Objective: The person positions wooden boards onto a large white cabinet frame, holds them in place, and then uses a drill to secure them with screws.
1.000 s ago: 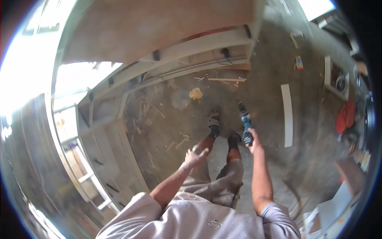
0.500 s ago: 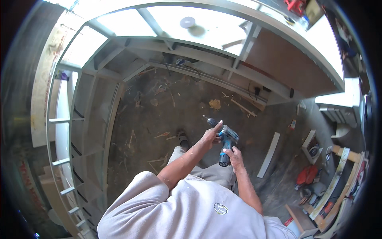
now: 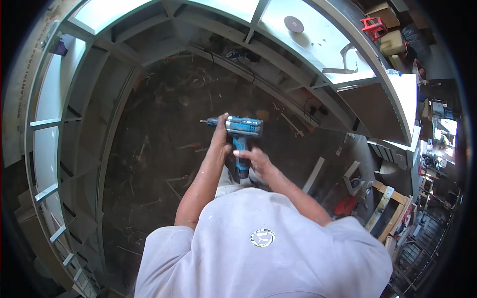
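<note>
A blue and black cordless drill [image 3: 244,126] is held in front of my chest, lying sideways with its bit pointing left. My left hand [image 3: 220,139] is closed on its front end, just behind the chuck, with one finger reaching up along it. Around the lower handle, close to the black battery, my right hand [image 3: 257,160] is closed, its thumb lying across the grip. The far sides of both hands' fingers are hidden.
A pale curved frame [image 3: 54,124] with cross slats arches around the left and far side. A round disc [image 3: 294,24] rests on its bright top. Wood scraps [image 3: 292,124] litter the dark floor. At right are a white board [image 3: 314,175], a wooden frame [image 3: 385,208] and a red stool [image 3: 373,29].
The drill and both hands have moved left and up in the view. Its bit now points straight left instead of up-left. The view has turned, showing more of the right side.
</note>
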`<state>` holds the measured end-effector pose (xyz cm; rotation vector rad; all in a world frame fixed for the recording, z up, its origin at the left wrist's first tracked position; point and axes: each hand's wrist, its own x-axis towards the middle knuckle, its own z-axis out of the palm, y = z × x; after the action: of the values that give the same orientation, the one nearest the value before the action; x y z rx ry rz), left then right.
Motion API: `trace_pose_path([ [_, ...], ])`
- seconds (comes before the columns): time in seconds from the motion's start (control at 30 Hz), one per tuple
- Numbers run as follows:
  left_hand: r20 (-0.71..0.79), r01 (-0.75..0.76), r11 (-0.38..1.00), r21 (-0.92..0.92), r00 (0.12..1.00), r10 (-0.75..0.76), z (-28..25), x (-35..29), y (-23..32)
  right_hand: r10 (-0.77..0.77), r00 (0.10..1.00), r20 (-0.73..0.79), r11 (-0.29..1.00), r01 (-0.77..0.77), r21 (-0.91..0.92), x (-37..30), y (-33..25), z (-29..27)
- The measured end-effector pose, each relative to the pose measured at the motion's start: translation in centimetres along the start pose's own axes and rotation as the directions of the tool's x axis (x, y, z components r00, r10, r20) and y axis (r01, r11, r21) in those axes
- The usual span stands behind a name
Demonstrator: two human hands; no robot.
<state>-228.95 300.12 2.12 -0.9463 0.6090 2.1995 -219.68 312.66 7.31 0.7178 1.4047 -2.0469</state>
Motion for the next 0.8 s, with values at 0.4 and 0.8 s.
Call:
trace_pose_path([
  [0.4, 0.058, -0.006, 0.989, 0.146, 0.998, -0.002, -0.1, 0.4, 7.7, 0.2, 0.949, 0.243, 0.961, -0.238, 0.138, 10.0, -7.4, 1.8],
  [0.8, -0.491, 0.274, 0.474, 0.837, 0.76, 0.427, -13.0, 5.1, 3.9, 0.34, 0.94, -0.025, 0.94, -0.339, 0.018, 18.7, -10.1, -6.8],
])
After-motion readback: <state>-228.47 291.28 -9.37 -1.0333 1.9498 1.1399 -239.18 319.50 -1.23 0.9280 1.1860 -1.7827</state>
